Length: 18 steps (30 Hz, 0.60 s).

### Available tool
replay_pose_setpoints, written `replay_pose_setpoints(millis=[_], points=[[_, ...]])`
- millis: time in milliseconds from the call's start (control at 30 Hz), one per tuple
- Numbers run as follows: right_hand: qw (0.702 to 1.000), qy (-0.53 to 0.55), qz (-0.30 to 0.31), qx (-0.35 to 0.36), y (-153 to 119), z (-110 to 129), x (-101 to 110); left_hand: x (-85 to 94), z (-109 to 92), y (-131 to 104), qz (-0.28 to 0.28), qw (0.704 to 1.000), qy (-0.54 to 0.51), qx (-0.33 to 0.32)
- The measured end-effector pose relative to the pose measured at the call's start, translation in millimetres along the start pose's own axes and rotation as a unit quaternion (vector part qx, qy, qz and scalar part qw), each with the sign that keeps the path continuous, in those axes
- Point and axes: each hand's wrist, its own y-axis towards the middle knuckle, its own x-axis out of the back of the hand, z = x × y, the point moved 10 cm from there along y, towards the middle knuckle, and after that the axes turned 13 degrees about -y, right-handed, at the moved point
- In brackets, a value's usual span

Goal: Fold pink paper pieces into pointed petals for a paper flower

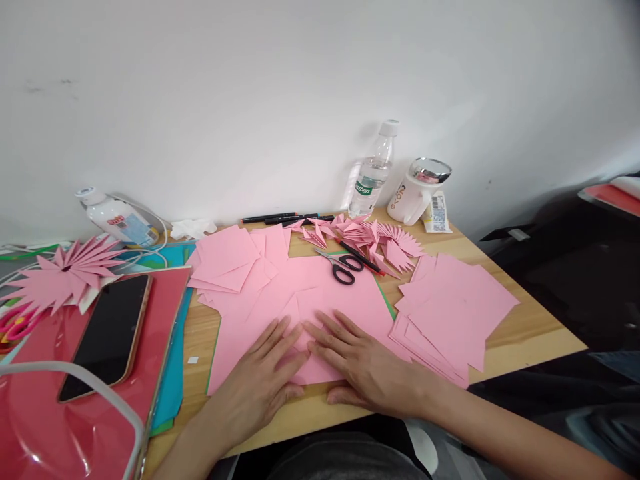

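Observation:
A small piece of pink paper point(303, 303) with a fold line lies on a large pink sheet point(235, 353), near the table's front edge. My left hand point(265, 373) rests flat on its left side, fingers stretched out. From the right, my right hand point(357, 363) presses down on it, its fingers spread and almost meeting the left ones. Both hands cover most of the small paper, so its full shape is hidden. Black-handled scissors point(344, 272) lie beyond the fingertips on the large sheet.
Pink paper squares are stacked left point(233, 257) and right point(450, 307). Folded pink pieces point(373, 237), black pens point(280, 219), a water bottle point(373, 173) and a white mug point(413, 193) stand along the wall. A phone point(107, 337) lies on a red packet point(45, 427) at left.

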Motion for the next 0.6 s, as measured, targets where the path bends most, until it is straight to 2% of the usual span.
replay_pose_setpoints(millis=[167, 400, 600], points=[[0.998, 0.013, -0.051, -0.018, 5, -7, 12, 3.6, -2, 4, -0.007, 1.000, 0.003, -0.006], [0.964, 0.077, -0.208, -0.145, 19, -30, 25, 2.7, -3, 5, -0.022, 1.000, 0.008, -0.005], [0.950, 0.076, -0.262, -0.153, 20, -33, 28, 1.5, -1, 3, -0.034, 0.999, 0.000, -0.008]])
